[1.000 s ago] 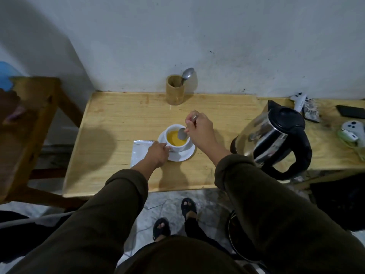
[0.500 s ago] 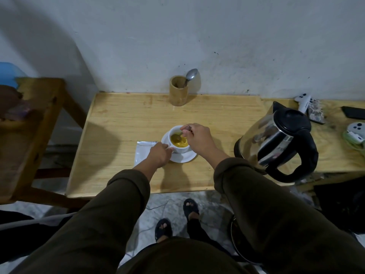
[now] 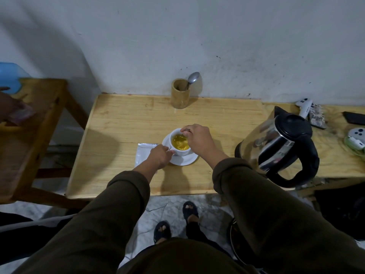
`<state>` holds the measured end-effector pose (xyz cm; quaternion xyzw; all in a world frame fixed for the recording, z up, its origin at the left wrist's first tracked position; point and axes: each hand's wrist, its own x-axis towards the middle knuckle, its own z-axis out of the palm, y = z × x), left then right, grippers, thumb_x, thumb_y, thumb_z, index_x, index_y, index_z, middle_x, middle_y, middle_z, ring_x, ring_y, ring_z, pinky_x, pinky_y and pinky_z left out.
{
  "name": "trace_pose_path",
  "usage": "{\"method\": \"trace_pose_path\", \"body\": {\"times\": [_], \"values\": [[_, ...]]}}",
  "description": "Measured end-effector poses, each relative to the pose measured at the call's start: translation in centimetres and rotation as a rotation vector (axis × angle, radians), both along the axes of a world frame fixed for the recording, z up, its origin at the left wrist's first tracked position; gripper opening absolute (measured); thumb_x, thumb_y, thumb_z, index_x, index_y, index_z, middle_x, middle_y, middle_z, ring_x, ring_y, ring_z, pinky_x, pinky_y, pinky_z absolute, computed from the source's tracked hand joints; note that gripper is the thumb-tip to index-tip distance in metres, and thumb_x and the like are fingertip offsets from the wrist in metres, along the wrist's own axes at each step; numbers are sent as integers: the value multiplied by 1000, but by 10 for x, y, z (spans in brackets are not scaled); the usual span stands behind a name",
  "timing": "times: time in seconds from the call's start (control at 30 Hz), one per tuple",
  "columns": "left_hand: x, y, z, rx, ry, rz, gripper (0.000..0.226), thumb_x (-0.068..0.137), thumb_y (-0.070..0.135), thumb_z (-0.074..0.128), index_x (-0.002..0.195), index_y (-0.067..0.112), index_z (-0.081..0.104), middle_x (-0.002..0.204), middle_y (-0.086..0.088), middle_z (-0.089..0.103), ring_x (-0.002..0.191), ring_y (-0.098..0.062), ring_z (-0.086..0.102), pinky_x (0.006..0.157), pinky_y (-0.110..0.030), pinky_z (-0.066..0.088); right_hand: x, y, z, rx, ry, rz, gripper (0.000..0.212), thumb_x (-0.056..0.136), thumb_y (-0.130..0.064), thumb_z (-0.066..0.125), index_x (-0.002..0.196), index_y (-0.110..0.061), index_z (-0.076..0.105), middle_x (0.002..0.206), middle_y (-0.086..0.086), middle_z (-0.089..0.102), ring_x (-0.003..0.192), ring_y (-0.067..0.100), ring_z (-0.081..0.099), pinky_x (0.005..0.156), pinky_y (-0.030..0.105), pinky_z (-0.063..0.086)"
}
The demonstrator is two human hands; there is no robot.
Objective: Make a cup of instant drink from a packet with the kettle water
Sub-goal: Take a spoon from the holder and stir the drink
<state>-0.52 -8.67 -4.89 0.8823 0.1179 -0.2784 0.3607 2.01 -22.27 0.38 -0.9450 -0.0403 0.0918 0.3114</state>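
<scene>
A white cup [image 3: 182,151] full of yellow drink stands on a white saucer [image 3: 184,161] in the middle of the wooden table [image 3: 122,125]. My left hand [image 3: 159,158] grips the cup's left side. My right hand [image 3: 197,140] is over the cup, pinching a spoon [image 3: 185,133] whose bowl is down in the liquid. A silver packet [image 3: 142,156] lies flat left of the saucer, partly under my left wrist. The steel kettle [image 3: 276,145] with black lid and handle stands to the right.
A bamboo holder [image 3: 180,93] with a second spoon [image 3: 193,78] stands by the wall. White game controllers [image 3: 304,105], a dark phone [image 3: 355,118] and green-white items [image 3: 354,141] lie at far right. A wooden bench [image 3: 35,123] stands left. The table's front edge is near my sleeves.
My right hand came down from above the cup and the spoon went into the drink, now at the far rim. My left hand stayed on the cup.
</scene>
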Motion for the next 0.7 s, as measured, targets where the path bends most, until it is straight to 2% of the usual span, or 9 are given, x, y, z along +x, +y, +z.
{"method": "trace_pose_path", "body": {"times": [0.07, 0.13, 0.2, 0.37, 0.53, 0.63, 0.7], "values": [[0, 0, 1, 3, -4, 8, 32, 97, 32, 45, 95, 5, 62, 121, -21, 62, 116, -36, 56, 87, -33, 42, 1, 2, 0, 24, 35, 1, 26, 95, -13, 48, 104, -6, 71, 109, 14, 72, 104, 26, 65, 91, 29, 47], [-1, -1, 2, 9, -12, -2, 32, 97, 32, 44, 95, 5, 61, 123, -22, 61, 116, -36, 55, 95, -37, 43, 2, 3, 0, 30, 62, 0, 25, 94, -14, 48, 99, -3, 70, 101, 17, 72, 99, 29, 65, 90, 34, 51], [-1, -2, 1, 14, -21, -12, 39, 97, 33, 44, 97, -1, 63, 120, -25, 61, 113, -37, 56, 96, -39, 43, 3, 2, 2, 11, 59, 7, 24, 94, -13, 47, 96, 0, 67, 98, 19, 70, 96, 31, 63, 87, 39, 52], [-2, -3, 3, 26, -13, -17, 44, 99, 31, 40, 110, -5, 62, 121, -24, 61, 116, -37, 54, 98, -38, 42, 5, -4, 1, -47, 17, -17, 19, 93, -7, 49, 96, -4, 67, 101, 17, 66, 96, 30, 62, 78, 34, 50], [-1, -4, 1, 8, -18, 49, 44, 97, 33, 46, 110, -6, 62, 122, -24, 62, 115, -36, 55, 97, -37, 42, -4, -3, 2, 25, -14, 38, 26, 94, -11, 49, 105, -7, 72, 111, 14, 70, 105, 26, 63, 91, 29, 45], [-2, -6, 4, 9, -14, 91, 41, 96, 27, 48, 124, -2, 57, 131, -20, 59, 122, -35, 54, 100, -34, 42, -6, -3, 3, 68, 17, 46, 24, 94, -10, 49, 101, -5, 71, 106, 14, 73, 100, 26, 65, 86, 26, 47], [-2, -6, 5, 17, -13, 72, 40, 97, 27, 47, 126, 0, 57, 132, -18, 58, 123, -34, 53, 101, -34, 42, -5, -4, 3, 32, 23, 65, 23, 94, -12, 48, 99, -2, 69, 101, 17, 71, 96, 30, 63, 84, 31, 49]]}}
